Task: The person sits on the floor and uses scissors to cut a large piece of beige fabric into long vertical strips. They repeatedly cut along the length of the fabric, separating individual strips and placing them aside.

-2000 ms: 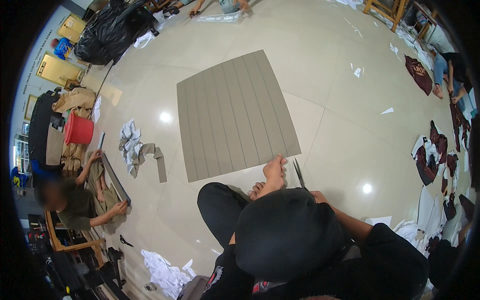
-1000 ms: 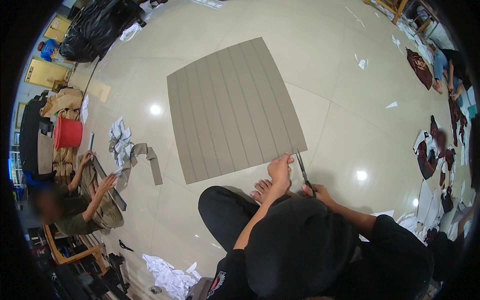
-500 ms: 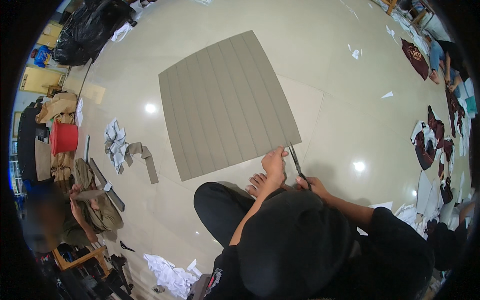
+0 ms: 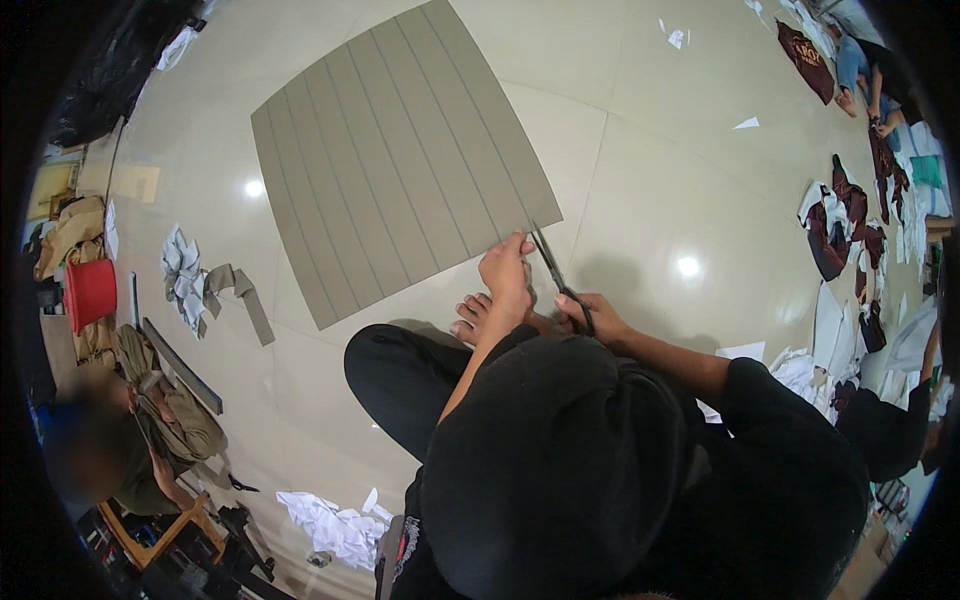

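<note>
Nearest: right hand (image 4: 590, 315) curled round the handles of a pair of long dark metal scissors (image 4: 556, 277), fingers wrapped, no slack in the grip. Blades point away from the body, tips at the near edge of the sheet; too fine at this distance to say how far they are parted.

Just left of the blades, left hand (image 4: 508, 270), thumb and fingertips drawn together, pinching that same edge. A bare foot (image 4: 470, 318) lies close behind the wrist.

Beyond the hands: the large taupe, flat, four-sided sheet with dark parallel lines (image 4: 400, 170), spread on the glossy cream tiled floor (image 4: 650, 180), its near right corner just beside the scissors. The rightmost line seems to meet the edge about where the tips are.

On doing it well: sight down that line before each bite; seat the sheet deep between the blades and use long, even strokes. Lift the edge only slightly, so the lower blade can slide under without a ripple. Left fingertips are very near the steel; best to pinch a little further left and shift the hold as the cut lengthens.
</note>
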A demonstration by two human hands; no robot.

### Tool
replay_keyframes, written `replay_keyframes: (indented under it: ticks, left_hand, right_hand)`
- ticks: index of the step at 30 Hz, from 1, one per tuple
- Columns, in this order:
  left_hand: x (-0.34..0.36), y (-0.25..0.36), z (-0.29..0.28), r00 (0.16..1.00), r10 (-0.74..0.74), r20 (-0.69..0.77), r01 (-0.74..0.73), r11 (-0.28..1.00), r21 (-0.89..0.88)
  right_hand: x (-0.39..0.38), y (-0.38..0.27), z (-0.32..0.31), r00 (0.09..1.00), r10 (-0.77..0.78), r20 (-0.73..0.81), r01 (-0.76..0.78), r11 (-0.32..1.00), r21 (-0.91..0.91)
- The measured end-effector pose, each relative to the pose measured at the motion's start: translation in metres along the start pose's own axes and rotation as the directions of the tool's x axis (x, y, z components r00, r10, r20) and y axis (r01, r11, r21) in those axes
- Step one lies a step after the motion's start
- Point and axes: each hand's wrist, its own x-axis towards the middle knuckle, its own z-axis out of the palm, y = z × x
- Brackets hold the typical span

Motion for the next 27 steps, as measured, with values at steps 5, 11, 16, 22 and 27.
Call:
replay_keyframes:
  ticks: [5,11,16,22,27]
  left_hand:
    - [-0.003,0.001,0.001,1.000,0.007,0.019,-0.007,1.000,-0.021]
    - [-0.002,0.002,0.004,0.999,-0.025,0.028,0.026,0.998,-0.052]
    - [-0.003,0.003,0.006,0.996,-0.075,0.048,0.076,0.997,-0.011]
    - [-0.002,0.000,0.007,0.997,-0.076,0.034,0.077,0.997,-0.028]
    - [-0.001,-0.001,0.006,0.998,-0.053,0.042,0.055,0.997,-0.049]
  right_hand:
    - [0.014,0.000,0.003,0.999,-0.022,-0.047,0.020,0.999,-0.049]
    - [0.017,-0.004,0.007,0.993,-0.035,-0.109,0.034,0.999,-0.003]
    - [0.022,-0.006,0.008,0.994,-0.064,-0.088,0.062,0.998,-0.024]
    - [0.027,-0.004,0.008,0.991,-0.077,-0.113,0.071,0.996,-0.052]
    - [0.033,0.000,0.007,0.989,-0.050,-0.142,0.042,0.997,-0.059]
